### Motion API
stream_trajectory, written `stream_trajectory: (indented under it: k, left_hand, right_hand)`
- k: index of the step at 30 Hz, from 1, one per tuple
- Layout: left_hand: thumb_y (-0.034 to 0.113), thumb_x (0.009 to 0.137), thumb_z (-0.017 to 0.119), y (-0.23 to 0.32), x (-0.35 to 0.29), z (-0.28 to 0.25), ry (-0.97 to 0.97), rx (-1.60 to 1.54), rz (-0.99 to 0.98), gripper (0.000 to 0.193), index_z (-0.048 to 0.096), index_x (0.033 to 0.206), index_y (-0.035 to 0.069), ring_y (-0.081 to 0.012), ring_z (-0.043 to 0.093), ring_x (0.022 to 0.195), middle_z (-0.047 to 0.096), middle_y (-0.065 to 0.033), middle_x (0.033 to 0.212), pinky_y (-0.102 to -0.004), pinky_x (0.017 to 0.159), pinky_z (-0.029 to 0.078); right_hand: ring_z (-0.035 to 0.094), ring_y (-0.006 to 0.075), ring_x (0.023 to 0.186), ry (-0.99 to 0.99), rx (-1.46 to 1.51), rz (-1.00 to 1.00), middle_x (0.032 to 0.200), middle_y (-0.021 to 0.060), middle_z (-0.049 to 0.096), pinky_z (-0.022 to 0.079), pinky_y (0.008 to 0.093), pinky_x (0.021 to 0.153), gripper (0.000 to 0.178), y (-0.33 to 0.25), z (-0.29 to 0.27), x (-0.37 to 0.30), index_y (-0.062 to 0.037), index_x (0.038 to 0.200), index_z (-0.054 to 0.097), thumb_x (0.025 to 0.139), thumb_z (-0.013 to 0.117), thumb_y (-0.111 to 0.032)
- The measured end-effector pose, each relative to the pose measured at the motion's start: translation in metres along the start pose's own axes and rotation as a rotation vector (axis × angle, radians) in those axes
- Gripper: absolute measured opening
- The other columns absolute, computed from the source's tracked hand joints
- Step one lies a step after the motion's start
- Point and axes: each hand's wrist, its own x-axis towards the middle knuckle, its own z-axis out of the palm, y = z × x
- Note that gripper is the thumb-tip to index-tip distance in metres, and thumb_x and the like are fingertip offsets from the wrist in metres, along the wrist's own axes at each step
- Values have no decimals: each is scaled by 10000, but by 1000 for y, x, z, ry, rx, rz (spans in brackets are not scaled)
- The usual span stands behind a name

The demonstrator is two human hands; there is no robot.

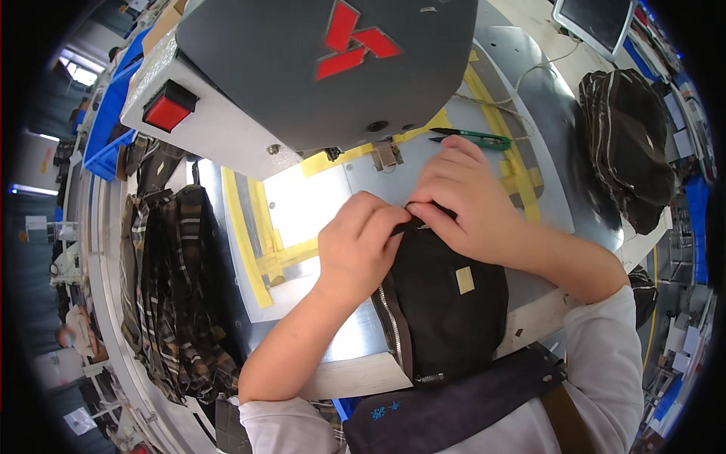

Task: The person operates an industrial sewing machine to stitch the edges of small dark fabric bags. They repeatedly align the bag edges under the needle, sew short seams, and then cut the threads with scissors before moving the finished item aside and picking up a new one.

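Observation:
A dark fabric bag piece (pixel 446 303) with a metal zipper (pixel 392 318) along its left side hangs over the near edge of the machine bed, a small pale yellow tag on its face. At its top edge, my left hand (pixel 359 242) pinches the dark cloth. Close beside it, my right hand (pixel 469 204) pinches the same edge, thumb laid along it. The fingertips almost meet. Just beyond my right hand lie green-handled thread snips (pixel 476 139) on the metal plate. The sewing machine's grey head (pixel 325 83) stands over the work, its presser foot (pixel 386 155) behind my fingers.
A heap of plaid fabric pieces (pixel 170 287) lies at the left. Dark zippered bags (pixel 628 147) are stacked at the right. Yellow tape (pixel 261 234) marks the metal bed. A red switch (pixel 169 108) sits on the machine's side, and a blue bin (pixel 113 113) stands far left.

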Motion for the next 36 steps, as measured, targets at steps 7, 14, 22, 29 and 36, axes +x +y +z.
stream_trajectory:
  k: [7, 14, 22, 29, 36]
  left_hand:
    - [-24, 501, 760, -3, 1, -4, 131, -11, 15, 349, 615, 792, 104, -217, 568, 672, 542, -28, 771, -308, 523, 451]
    - [13, 542, 709, -8, 0, -3, 121, -20, 189, 288, 640, 815, 75, -206, 565, 649, 561, -40, 772, -297, 496, 445]
    - [88, 581, 685, -4, -1, -7, 56, 9, 330, 245, 647, 823, 77, -188, 578, 661, 551, -29, 767, -279, 492, 449]
    - [101, 581, 689, -4, -1, -7, 57, 4, 370, 254, 653, 831, 80, -182, 588, 675, 554, -28, 766, -270, 502, 456]
    - [114, 586, 689, -3, -2, -7, 44, 15, 388, 246, 654, 829, 87, -171, 584, 668, 558, -21, 775, -260, 510, 449]
  right_hand:
    - [567, 214, 810, 119, -35, -120, 788, 23, 589, 374, 482, 987, 98, -3, 0, -7, -94, 792, 657, 748, 737, -129]
    - [584, 226, 763, 27, 200, 173, 753, 37, 611, 400, 403, 933, 100, -6, -2, -7, -66, 800, 656, 769, 728, -129]
    - [593, 244, 743, -231, 296, 244, 751, 64, 664, 429, 359, 877, 151, -1, -19, 0, -38, 819, 678, 798, 708, -184]
    - [606, 244, 808, -296, 499, 581, 823, 88, 649, 477, 349, 734, 152, -6, -21, 2, -54, 855, 692, 789, 727, -186]
    - [618, 236, 822, -406, 443, 507, 825, 84, 656, 486, 345, 724, 155, -2, -25, 2, -73, 868, 705, 768, 739, -187]
